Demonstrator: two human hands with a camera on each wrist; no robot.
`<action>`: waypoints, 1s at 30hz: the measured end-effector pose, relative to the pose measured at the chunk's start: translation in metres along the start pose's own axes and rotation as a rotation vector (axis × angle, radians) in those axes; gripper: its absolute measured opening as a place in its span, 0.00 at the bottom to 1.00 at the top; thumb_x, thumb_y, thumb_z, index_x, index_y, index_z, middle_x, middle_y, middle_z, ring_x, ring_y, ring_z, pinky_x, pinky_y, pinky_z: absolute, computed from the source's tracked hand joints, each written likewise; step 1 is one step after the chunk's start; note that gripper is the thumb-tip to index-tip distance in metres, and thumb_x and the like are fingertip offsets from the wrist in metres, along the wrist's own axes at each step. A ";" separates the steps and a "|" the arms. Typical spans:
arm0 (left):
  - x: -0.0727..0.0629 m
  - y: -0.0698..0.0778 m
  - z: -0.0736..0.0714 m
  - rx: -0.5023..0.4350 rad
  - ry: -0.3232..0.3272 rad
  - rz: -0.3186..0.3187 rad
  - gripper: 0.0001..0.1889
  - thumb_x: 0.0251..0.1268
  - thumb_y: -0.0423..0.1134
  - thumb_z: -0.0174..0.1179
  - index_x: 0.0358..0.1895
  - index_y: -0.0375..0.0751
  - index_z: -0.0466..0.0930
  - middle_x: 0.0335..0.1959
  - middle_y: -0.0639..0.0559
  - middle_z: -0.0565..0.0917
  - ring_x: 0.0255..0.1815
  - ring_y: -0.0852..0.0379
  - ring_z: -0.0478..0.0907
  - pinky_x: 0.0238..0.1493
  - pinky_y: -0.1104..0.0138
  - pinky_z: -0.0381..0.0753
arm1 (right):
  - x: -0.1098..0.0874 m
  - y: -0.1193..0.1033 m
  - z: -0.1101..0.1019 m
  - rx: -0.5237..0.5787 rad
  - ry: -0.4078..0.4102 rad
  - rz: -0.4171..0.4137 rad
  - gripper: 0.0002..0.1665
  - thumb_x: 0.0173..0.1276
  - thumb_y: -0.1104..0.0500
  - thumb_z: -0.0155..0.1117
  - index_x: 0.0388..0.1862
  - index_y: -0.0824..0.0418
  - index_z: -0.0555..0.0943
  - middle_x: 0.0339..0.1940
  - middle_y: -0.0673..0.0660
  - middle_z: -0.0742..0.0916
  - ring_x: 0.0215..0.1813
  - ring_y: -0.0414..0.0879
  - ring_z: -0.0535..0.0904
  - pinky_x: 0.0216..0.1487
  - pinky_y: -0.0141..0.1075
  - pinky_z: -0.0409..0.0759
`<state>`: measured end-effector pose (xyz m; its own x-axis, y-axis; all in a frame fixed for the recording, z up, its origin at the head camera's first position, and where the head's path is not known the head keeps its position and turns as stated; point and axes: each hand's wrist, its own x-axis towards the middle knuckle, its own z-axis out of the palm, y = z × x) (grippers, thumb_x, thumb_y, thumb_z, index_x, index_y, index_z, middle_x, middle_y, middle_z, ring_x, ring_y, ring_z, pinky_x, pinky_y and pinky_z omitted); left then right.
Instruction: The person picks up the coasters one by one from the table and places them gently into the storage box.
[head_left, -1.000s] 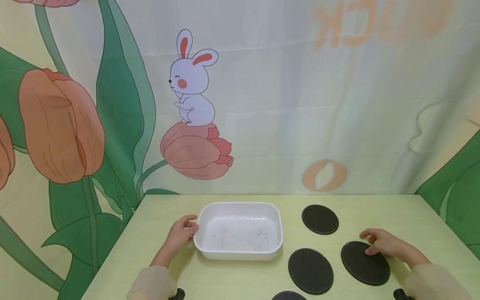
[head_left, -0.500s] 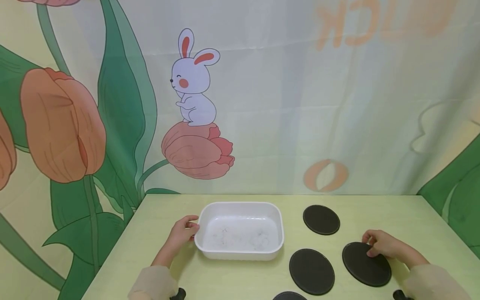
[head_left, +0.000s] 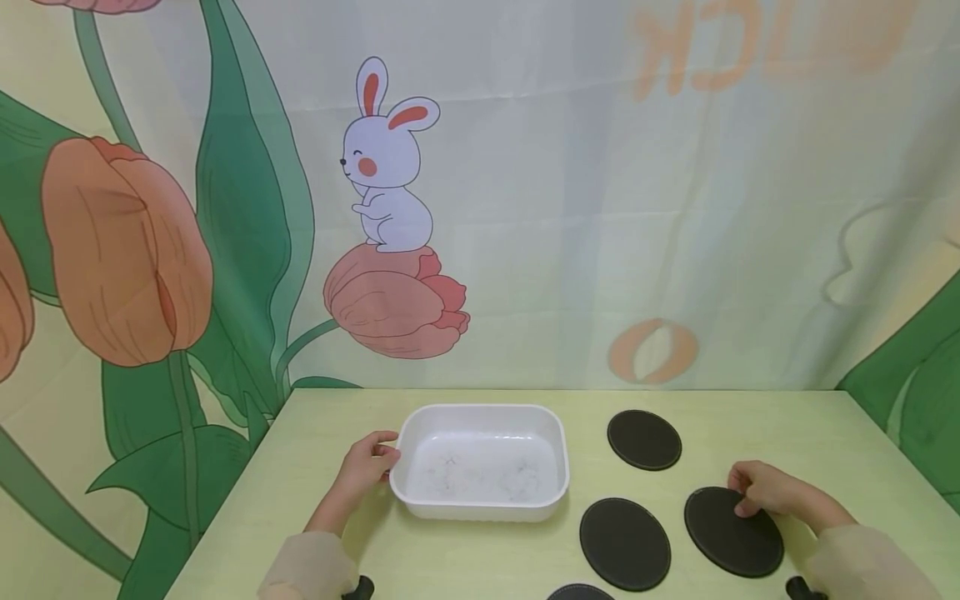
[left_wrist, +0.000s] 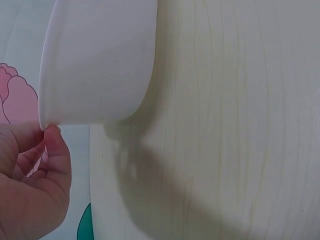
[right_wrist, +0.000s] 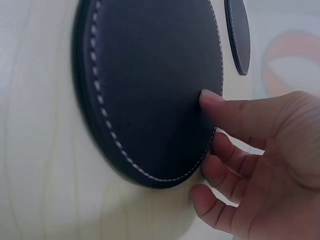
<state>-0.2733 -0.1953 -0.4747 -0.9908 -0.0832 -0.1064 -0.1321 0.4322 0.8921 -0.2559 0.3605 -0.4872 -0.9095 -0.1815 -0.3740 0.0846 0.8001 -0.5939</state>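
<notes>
A white rectangular plastic basin [head_left: 480, 500] stands on the table, left of centre. At its left end, my left hand [head_left: 362, 467] pinches the rim between thumb and finger, as the left wrist view shows at the basin's corner [left_wrist: 100, 65]. My right hand [head_left: 772, 492] holds the far right edge of a round black coaster [head_left: 727, 537]. In the right wrist view the thumb [right_wrist: 212, 102] presses on top of this white-stitched coaster [right_wrist: 155, 85], while the other fingers curl at its edge, their tips partly hidden beneath.
Two more round black coasters lie between basin and right hand: one farther back [head_left: 644, 440], one nearer [head_left: 625, 544]. Another coaster [head_left: 580, 592] is cut off at the bottom edge. Behind the pale wooden table [head_left: 795, 425] hangs a printed curtain [head_left: 525, 208].
My right hand's fingers have drawn in from loosely spread to curled at the coaster's far edge, the thumb staying on top. My left hand and the basin look unchanged.
</notes>
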 end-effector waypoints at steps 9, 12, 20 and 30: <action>-0.001 0.004 0.001 0.007 0.000 0.001 0.17 0.60 0.30 0.52 0.53 0.33 0.69 0.36 0.42 0.75 0.29 0.54 0.75 0.32 0.62 0.79 | -0.004 -0.005 -0.001 -0.029 -0.016 0.032 0.13 0.46 0.72 0.62 0.26 0.66 0.67 0.24 0.53 0.70 0.27 0.46 0.65 0.27 0.34 0.64; -0.001 0.005 0.001 0.005 0.006 0.001 0.16 0.60 0.30 0.52 0.52 0.33 0.69 0.36 0.42 0.75 0.29 0.54 0.75 0.32 0.62 0.78 | -0.007 -0.006 -0.001 -0.016 -0.020 0.028 0.13 0.46 0.72 0.62 0.26 0.65 0.67 0.23 0.53 0.69 0.26 0.45 0.64 0.26 0.34 0.63; -0.003 0.006 0.001 0.014 0.003 -0.008 0.17 0.60 0.30 0.52 0.53 0.32 0.69 0.36 0.41 0.75 0.31 0.53 0.74 0.31 0.64 0.78 | -0.018 -0.008 -0.009 0.058 -0.034 0.017 0.14 0.47 0.71 0.62 0.27 0.65 0.66 0.23 0.53 0.69 0.21 0.42 0.61 0.20 0.30 0.59; -0.004 0.006 0.001 0.008 0.007 -0.019 0.17 0.60 0.30 0.52 0.53 0.32 0.69 0.36 0.42 0.75 0.33 0.50 0.75 0.28 0.68 0.76 | -0.034 -0.014 -0.025 0.145 -0.105 -0.053 0.09 0.53 0.70 0.55 0.32 0.65 0.66 0.22 0.52 0.68 0.19 0.41 0.60 0.17 0.28 0.60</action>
<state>-0.2707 -0.1911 -0.4693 -0.9879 -0.0976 -0.1202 -0.1511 0.4379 0.8863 -0.2363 0.3692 -0.4482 -0.8672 -0.2858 -0.4077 0.1030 0.6983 -0.7084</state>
